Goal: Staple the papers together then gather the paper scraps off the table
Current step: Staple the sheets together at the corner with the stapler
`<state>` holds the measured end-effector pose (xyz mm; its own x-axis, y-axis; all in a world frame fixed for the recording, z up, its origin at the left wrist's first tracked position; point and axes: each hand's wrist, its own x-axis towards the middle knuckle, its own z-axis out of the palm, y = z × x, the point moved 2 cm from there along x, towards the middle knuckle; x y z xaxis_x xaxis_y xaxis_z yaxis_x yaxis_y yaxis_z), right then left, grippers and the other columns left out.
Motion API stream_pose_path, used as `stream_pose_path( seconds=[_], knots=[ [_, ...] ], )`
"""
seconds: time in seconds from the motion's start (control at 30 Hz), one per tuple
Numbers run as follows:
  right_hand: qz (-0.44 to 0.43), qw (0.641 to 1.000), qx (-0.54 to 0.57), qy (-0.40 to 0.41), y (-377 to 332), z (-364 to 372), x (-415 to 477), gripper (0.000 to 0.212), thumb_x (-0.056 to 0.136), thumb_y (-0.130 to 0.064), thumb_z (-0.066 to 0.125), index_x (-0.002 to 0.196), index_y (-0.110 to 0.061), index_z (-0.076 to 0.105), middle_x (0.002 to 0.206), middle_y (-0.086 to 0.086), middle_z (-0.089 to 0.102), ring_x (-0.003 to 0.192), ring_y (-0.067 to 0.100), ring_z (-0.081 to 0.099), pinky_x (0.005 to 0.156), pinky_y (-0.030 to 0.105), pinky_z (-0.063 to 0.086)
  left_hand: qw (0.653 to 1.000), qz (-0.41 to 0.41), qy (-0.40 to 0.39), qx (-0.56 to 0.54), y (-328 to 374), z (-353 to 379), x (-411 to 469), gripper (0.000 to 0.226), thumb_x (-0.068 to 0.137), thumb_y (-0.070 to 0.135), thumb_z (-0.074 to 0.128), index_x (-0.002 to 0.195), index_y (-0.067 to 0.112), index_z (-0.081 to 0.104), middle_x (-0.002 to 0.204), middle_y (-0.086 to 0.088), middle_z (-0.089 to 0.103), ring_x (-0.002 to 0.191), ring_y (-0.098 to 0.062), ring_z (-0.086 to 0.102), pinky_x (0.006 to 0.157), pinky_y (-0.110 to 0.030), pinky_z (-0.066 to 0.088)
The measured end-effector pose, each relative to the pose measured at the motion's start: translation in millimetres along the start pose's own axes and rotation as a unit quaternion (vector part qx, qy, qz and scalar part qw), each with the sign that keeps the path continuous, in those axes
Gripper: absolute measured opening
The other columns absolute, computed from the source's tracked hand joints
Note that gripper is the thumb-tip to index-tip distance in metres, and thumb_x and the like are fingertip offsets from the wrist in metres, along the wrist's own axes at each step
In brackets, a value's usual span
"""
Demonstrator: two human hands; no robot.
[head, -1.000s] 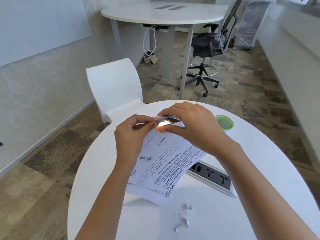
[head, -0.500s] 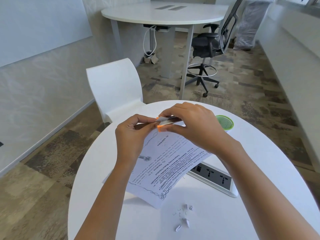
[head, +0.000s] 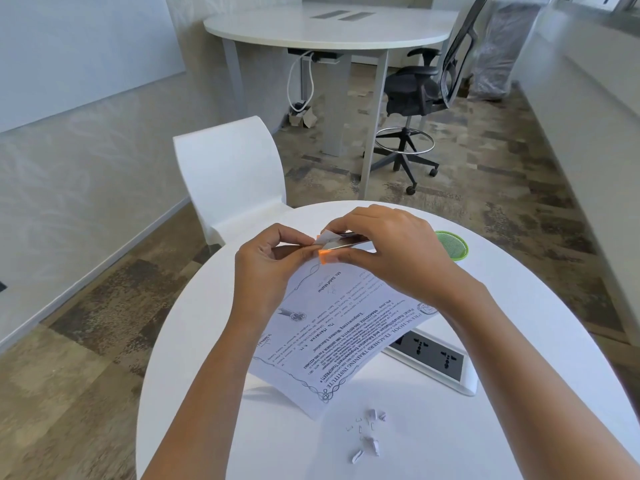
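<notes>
So the papers [head: 346, 323] are lifted at their far corner, with the near corner resting on the tabletop [head: 433, 445]. Left hand [head: 273, 268] pinches that far corner between thumb and fingers. Right hand [head: 391, 251] has its fingers curled over the top of a little stapler [head: 341, 245], thumb underneath. So both hands are grasping something.

The stapler is right at the papers' far corner, held up off the tabletop. Its long axis runs roughly side to side, orange nose pointing at the left hand. A bit of paper corner pokes up over the nose, so I'd guess the corner's in the mouth. Can't tell if a staple has gone in, the fingers hide it.

The bit that matters imo: the corner feeds in from the left-hand side, along that axis. The left hand has to hold the sheets squared while the right squeezes, or the staple may catch only one.

Paper scraps [head: 369, 434] lie scattered just off the papers' near corner, untouched, nearer the right arm. A socket panel [head: 436, 358] pokes out from under the papers' right edge, and a green mesh cup [head: 452, 244] sits past their far right side.
</notes>
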<state>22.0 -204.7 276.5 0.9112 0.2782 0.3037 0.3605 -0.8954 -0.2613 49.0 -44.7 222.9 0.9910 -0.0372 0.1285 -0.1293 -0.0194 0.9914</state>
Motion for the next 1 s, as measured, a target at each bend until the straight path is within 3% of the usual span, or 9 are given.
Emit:
stream_pose_path(
  seconds=[0.13, 0.33, 0.5, 0.73, 0.83, 1.0],
  knots=[
    [0.014, 0.999, 0.033, 0.011, 4.3, -1.3, 0.0, 0.030, 0.080, -0.059, 0.056, 0.100, -0.038, 0.064, 0.096, -0.018, 0.065, 0.089, 0.003, 0.056, 0.066, 0.013, 0.036, 0.999, 0.002, -0.037, -0.012, 0.8, 2.1, 0.3, 0.018, 0.080, 0.008, 0.071, 0.078, 0.026, 0.071, 0.072, 0.003, 0.076, 0.066, -0.012, 0.067, 0.069, -0.029, 0.052],
    [0.014, 1.000, 0.022, 0.013, 5.6, -0.6, 0.0, 0.031, 0.080, -0.060, 0.055, 0.101, -0.039, 0.063, 0.098, -0.020, 0.065, 0.091, 0.002, 0.057, 0.067, 0.010, 0.033, 1.000, 0.021, -0.016, -0.010, 2.4, 3.8, 0.1, 0.013, 0.078, 0.011, 0.073, 0.078, 0.024, 0.072, 0.069, 0.006, 0.075, 0.062, -0.008, 0.067, 0.063, -0.021, 0.050],
    [0.010, 1.000, 0.019, 0.009, 4.1, -1.2, 0.0, 0.034, 0.079, -0.061, 0.056, 0.102, -0.038, 0.063, 0.098, -0.019, 0.065, 0.091, 0.003, 0.057, 0.066, 0.009, 0.032, 0.999, 0.045, -0.012, 0.014, -0.1, 3.7, 2.5, 0.019, 0.077, 0.007, 0.075, 0.078, 0.024, 0.066, 0.074, 0.013, 0.072, 0.076, -0.011, 0.071, 0.074, -0.028, 0.054],
    [-0.006, 1.000, 0.002, 0.020, 5.0, 0.7, -0.8, 0.034, 0.081, -0.059, 0.054, 0.104, -0.035, 0.064, 0.098, -0.017, 0.066, 0.092, 0.006, 0.058, 0.063, 0.008, 0.027, 0.998, 0.066, -0.014, 0.018, 0.0, 4.0, 4.0, 0.023, 0.075, 0.002, 0.075, 0.076, 0.019, 0.059, 0.070, 0.014, 0.069, 0.071, -0.008, 0.070, 0.078, -0.034, 0.054],
    [-0.022, 0.999, -0.016, 0.038, 5.2, 3.7, -0.8, 0.034, 0.082, -0.057, 0.055, 0.103, -0.032, 0.065, 0.096, -0.015, 0.067, 0.090, 0.010, 0.059, 0.061, 0.020, 0.029, 0.998, 0.063, -0.018, 0.013, -0.8, 3.7, 5.1, 0.024, 0.075, 0.002, 0.075, 0.074, 0.019, 0.058, 0.070, 0.012, 0.070, 0.073, -0.012, 0.070, 0.080, -0.038, 0.055],
    [-0.048, 0.997, -0.025, 0.060, 9.3, 8.4, -2.4, 0.042, 0.081, -0.060, 0.043, 0.101, -0.030, 0.065, 0.091, -0.013, 0.068, 0.084, 0.013, 0.061, 0.065, 0.023, 0.033, 0.998, 0.054, -0.021, 0.013, -1.9, 4.1, 5.3, 0.025, 0.075, 0.003, 0.075, 0.072, 0.019, 0.056, 0.069, 0.012, 0.072, 0.072, -0.010, 0.071, 0.079, -0.034, 0.054]
  ],
)
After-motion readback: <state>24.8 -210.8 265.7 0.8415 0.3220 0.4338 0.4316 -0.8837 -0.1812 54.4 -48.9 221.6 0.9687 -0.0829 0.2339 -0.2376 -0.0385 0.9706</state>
